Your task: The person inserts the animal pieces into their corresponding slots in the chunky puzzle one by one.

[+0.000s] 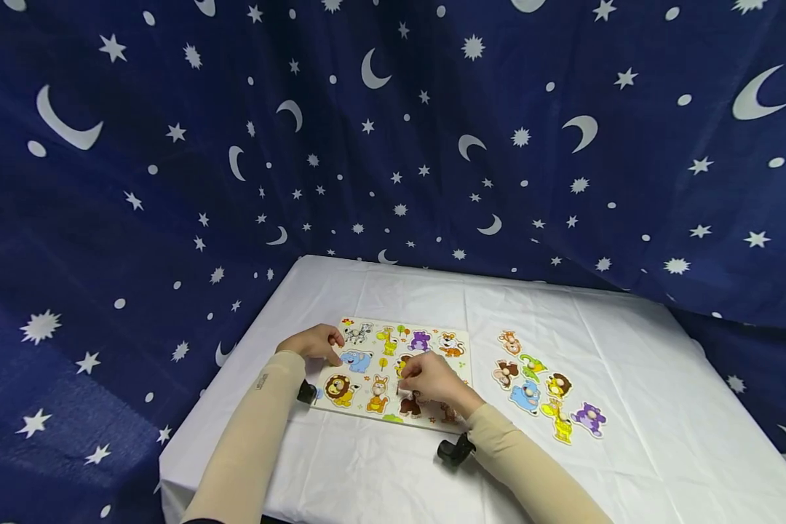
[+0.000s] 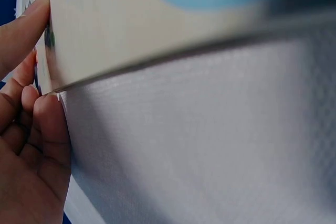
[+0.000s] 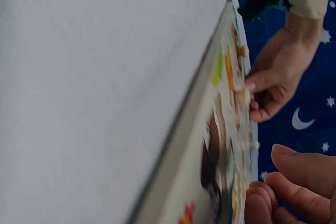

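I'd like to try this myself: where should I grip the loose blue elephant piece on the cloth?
Probably by the round knob on the blue elephant piece, pinched from above: the piece lies flat on the white cloth, knob up, with a green piece close by.

You are in a corner closed in by a dark blue moon-and-star curtain [image 1: 393,153], hung behind and beside your white-covered table [image 1: 367,469]. What kind of building it is, you can't tell.

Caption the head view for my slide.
Left hand and right hand at an animal puzzle board, loose pieces to its right on white cloth.
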A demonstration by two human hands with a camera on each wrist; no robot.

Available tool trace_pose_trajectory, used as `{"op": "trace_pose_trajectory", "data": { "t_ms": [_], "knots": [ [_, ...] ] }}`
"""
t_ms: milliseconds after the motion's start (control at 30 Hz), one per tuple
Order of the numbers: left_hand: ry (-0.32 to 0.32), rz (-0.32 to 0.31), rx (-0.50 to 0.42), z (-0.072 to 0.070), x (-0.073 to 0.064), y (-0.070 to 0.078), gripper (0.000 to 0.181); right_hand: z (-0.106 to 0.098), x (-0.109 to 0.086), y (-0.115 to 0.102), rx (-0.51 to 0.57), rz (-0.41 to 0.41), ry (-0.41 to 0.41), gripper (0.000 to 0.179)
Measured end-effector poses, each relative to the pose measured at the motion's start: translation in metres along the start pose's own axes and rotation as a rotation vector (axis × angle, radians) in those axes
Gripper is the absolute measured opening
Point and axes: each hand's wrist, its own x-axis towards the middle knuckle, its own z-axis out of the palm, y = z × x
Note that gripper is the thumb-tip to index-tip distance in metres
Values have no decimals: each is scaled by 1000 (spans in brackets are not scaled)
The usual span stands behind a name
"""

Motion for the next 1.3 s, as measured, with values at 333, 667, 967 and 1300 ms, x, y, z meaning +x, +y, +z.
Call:
{"op": "trace_pose_trajectory", "data": {
  "t_ms": [333, 667, 967, 1300],
  "knots": [
    [5, 18, -25, 1, -1, -4, 33, -32, -13, 26, 52, 67, 86, 11],
    [0, 17, -18, 0, -2, -1, 31, -71, -35, 52, 86, 198, 175, 19],
    [22, 18, 10, 0, 6, -5, 35, -101, -45, 55, 66, 236, 225, 26],
    [7, 21, 9, 1, 4, -3, 34, -113, -66, 74, -109, 295, 288, 17]
  ]
}}
